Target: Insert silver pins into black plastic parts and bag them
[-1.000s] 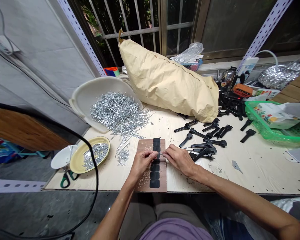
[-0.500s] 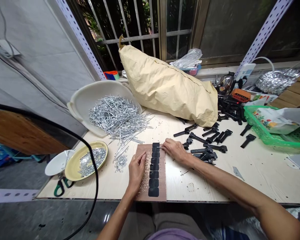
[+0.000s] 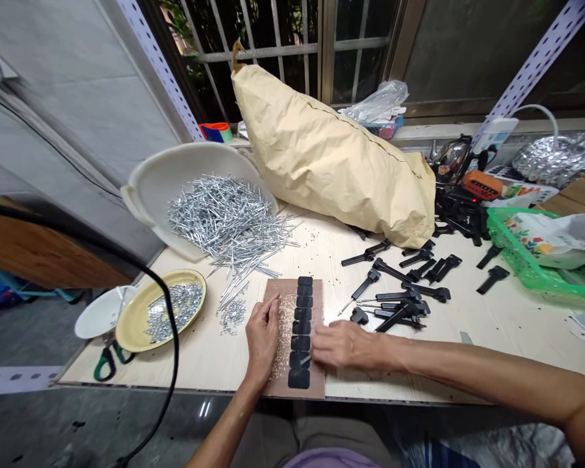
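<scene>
Board edged by left hand, fingers together, right hand, hold unclear, gap between

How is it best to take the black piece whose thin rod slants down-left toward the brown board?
I would pinch the black piece across its thick body, from above and the left: other black pieces crowd its right, and its rod looks too thin for a good hold.
</scene>
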The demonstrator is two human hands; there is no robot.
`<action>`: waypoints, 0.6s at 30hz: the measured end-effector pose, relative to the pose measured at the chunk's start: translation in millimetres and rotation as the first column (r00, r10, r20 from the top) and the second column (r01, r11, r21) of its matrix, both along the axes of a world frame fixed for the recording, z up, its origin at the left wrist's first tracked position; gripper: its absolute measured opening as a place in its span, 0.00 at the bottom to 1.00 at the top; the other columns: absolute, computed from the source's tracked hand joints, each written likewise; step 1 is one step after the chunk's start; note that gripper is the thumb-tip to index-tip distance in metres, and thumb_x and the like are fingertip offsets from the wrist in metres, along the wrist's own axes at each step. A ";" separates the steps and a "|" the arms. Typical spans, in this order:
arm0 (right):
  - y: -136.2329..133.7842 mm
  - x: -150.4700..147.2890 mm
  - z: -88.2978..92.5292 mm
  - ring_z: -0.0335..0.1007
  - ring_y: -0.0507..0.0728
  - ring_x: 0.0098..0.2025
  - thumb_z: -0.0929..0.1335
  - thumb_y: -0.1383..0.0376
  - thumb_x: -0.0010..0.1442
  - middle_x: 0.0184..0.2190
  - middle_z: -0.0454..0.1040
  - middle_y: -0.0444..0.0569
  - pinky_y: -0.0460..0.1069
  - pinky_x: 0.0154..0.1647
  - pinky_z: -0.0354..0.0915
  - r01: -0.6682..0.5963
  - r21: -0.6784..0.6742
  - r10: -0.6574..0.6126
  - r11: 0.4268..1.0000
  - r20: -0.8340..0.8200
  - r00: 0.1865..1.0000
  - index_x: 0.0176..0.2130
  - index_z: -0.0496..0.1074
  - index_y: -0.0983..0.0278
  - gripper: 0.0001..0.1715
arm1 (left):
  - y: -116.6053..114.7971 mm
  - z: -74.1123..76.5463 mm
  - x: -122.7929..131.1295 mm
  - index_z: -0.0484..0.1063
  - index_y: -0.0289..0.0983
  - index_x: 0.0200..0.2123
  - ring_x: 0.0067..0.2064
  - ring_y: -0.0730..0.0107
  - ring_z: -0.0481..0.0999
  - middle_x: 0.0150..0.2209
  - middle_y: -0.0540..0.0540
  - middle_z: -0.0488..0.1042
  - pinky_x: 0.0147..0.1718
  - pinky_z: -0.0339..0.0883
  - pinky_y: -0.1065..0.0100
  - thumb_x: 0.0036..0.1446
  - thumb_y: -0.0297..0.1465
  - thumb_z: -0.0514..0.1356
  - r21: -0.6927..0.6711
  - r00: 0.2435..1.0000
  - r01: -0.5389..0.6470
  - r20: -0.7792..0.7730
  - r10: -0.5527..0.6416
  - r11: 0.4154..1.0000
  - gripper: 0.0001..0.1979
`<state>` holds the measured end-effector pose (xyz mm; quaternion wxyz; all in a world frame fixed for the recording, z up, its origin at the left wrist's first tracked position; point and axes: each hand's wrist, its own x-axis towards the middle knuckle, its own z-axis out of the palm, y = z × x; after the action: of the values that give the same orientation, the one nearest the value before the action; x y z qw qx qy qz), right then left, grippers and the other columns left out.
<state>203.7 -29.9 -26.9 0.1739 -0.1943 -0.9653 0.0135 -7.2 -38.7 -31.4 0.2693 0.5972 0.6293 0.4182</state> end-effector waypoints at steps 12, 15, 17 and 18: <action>8.7 2.9 0.7 0.57 0.51 0.33 0.57 0.70 0.66 0.31 0.65 0.46 0.44 0.26 0.53 0.275 -0.077 -0.281 0.958 -0.077 0.957 0.34 0.65 0.65 0.11 | 1.3 2.1 2.2 0.73 0.36 0.47 0.46 0.63 0.73 0.43 0.43 0.75 0.46 0.64 0.65 0.60 0.40 0.51 0.004 1.000 -0.007 -0.009 0.007 1.000 0.19; -10.6 0.3 -2.7 0.56 0.51 0.31 0.57 0.71 0.65 0.28 0.63 0.45 0.45 0.23 0.50 0.144 -0.061 -0.147 0.988 -0.044 0.988 0.31 0.64 0.65 0.12 | 1.4 1.0 2.0 0.73 0.36 0.47 0.45 0.64 0.73 0.42 0.44 0.75 0.45 0.64 0.65 0.61 0.40 0.51 0.004 1.000 -0.013 -0.016 0.013 1.000 0.19; -21.9 -2.0 -5.8 0.57 0.51 0.31 0.58 0.71 0.65 0.28 0.64 0.45 0.46 0.23 0.48 0.086 -0.063 -0.088 0.994 -0.023 0.996 0.32 0.64 0.64 0.11 | 1.5 0.1 2.4 0.73 0.36 0.47 0.44 0.64 0.73 0.42 0.44 0.75 0.44 0.64 0.66 0.61 0.39 0.51 0.008 1.000 -0.016 -0.027 0.016 1.000 0.19; -26.3 -3.2 -6.9 0.57 0.51 0.32 0.58 0.70 0.65 0.28 0.64 0.45 0.46 0.23 0.48 0.090 -0.071 -0.091 0.993 -0.024 0.996 0.32 0.64 0.64 0.10 | 1.6 -0.3 2.9 0.73 0.36 0.47 0.44 0.64 0.73 0.42 0.44 0.75 0.44 0.64 0.66 0.61 0.39 0.51 0.012 0.999 -0.016 -0.032 0.016 1.000 0.19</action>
<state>200.5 -56.2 -33.8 0.1807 -0.2436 -0.9520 0.0419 -4.4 -37.1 -31.7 0.2524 0.6002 0.6358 0.4145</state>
